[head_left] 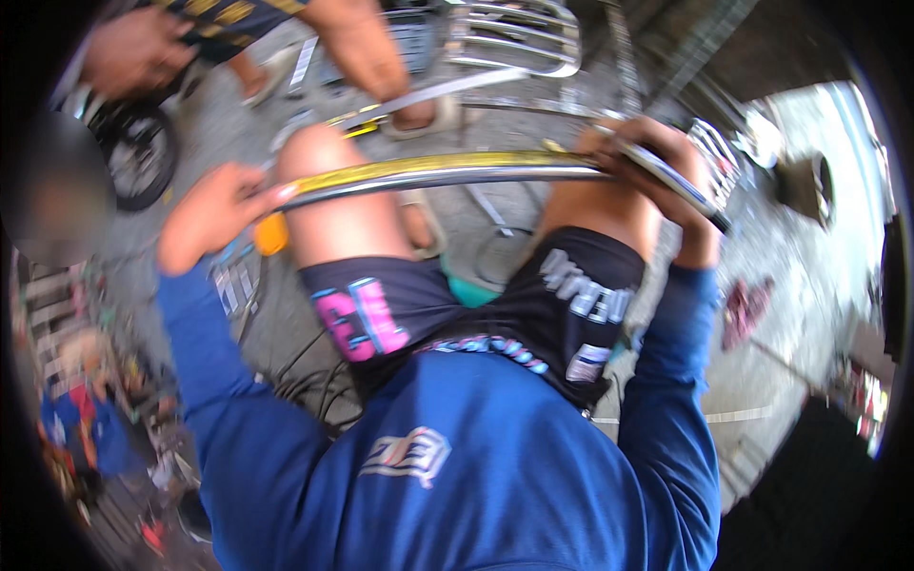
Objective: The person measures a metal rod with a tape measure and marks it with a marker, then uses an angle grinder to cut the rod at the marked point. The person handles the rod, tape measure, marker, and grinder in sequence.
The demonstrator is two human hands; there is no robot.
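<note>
A shiny metal tube (447, 176) lies crosswise above my bare knees. Along its top runs a yellow measuring tape (400, 166), pulled out straight. At the left end, my left hand (214, 209) pinches the tape against the tube with thumb and fingers. Below that hand shows a rounded orange-yellow thing (271, 234); whether it joins the tape cannot be made out. My right hand (657, 157) is closed around the tube's right end. A slim silver object with a dark end (671, 181) slants across that hand; its kind is blurred.
Another person's hand (138, 52) and leg (357, 48) are at the upper left, near a black wheel (143, 157). A bent metal tube rack (519, 38) lies ahead on the concrete floor. Dark cables (324, 385) coil by my left hip. A pink cloth (747, 312) lies at right.
</note>
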